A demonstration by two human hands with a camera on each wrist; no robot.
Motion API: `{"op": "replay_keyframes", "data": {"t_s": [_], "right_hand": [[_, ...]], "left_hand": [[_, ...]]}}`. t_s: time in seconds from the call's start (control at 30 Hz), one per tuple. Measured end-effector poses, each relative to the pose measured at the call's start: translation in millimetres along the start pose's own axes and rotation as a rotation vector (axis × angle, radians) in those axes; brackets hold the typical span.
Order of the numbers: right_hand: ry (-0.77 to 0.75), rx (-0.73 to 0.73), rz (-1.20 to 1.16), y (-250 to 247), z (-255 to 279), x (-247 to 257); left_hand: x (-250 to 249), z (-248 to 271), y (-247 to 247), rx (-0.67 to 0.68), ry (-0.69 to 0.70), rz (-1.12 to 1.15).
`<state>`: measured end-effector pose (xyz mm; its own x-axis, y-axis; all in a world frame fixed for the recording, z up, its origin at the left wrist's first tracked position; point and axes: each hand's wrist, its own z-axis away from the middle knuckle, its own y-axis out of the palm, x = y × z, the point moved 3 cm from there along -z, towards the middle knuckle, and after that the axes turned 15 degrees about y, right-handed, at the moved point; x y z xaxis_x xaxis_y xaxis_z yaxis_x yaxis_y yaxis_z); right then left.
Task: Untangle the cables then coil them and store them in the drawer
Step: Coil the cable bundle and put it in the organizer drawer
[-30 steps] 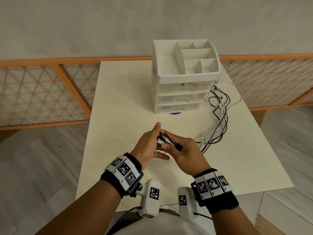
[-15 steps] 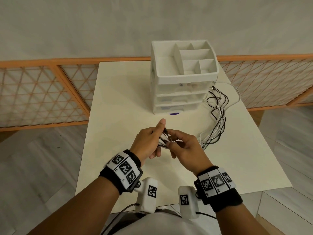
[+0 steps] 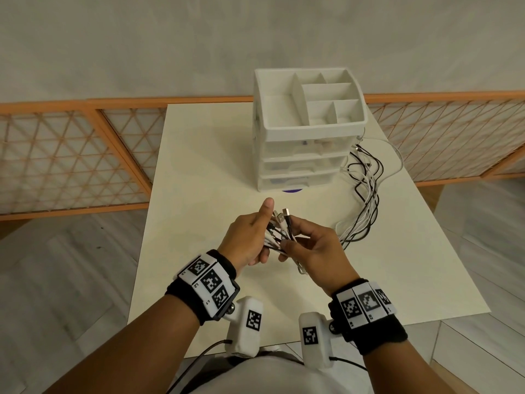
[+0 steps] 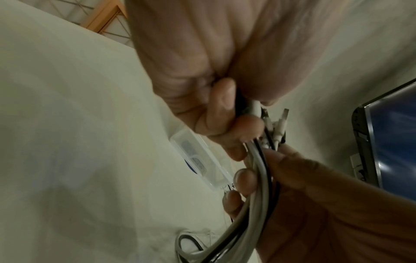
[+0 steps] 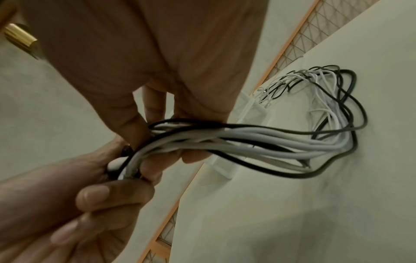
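Note:
A bunch of black and white cables point(image 3: 366, 206) lies on the table to the right of a white drawer unit point(image 3: 298, 166) whose drawers are all closed. The plug ends point(image 3: 282, 223) are held up together between both hands above the table's middle. My left hand point(image 3: 250, 237) grips the ends with curled fingers, its thumb sticking straight up. My right hand point(image 3: 315, 245) holds the same bundle just below. In the left wrist view the curled fingers point(image 4: 225, 106) clamp the white and black cables point(image 4: 261, 178). The right wrist view shows the cable bundle point(image 5: 247, 140) running from my fingers down to the loops on the table.
The cream table point(image 3: 199, 166) has the drawer unit at its far side, with an open-top divided tray point(image 3: 312, 103) on it. Something purple point(image 3: 292, 191) peeks out under the unit. An orange lattice fence point(image 3: 71, 155) runs behind the table. A dark monitor point(image 4: 394, 142) shows at the right.
The plug ends have come up between my hands and now fan out upward. My left thumb has straightened. Both hands stay close together over the table's middle.

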<state>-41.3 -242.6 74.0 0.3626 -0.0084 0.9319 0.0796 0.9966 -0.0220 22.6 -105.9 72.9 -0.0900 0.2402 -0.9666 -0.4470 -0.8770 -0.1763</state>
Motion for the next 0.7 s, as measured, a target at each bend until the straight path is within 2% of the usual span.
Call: {"op": "replay_keyframes", "data": {"t_s": [0.2,0.5,0.7], "right_hand": [[0.032,0.022,-0.049,-0.4,-2.8,0.7],[0.052,-0.005,0.051,-4.8,-10.2,-1.9],[0.043,-0.004,0.048,1.2,-8.0,2.2]], "left_hand": [[-2.9,-0.1,0.5,0.080,0.002,-0.080],[-0.8,-0.5,2.3,0.115,-0.035,-0.058],[1.6,-3.1,4.5,0.061,-0.035,-0.079]]}}
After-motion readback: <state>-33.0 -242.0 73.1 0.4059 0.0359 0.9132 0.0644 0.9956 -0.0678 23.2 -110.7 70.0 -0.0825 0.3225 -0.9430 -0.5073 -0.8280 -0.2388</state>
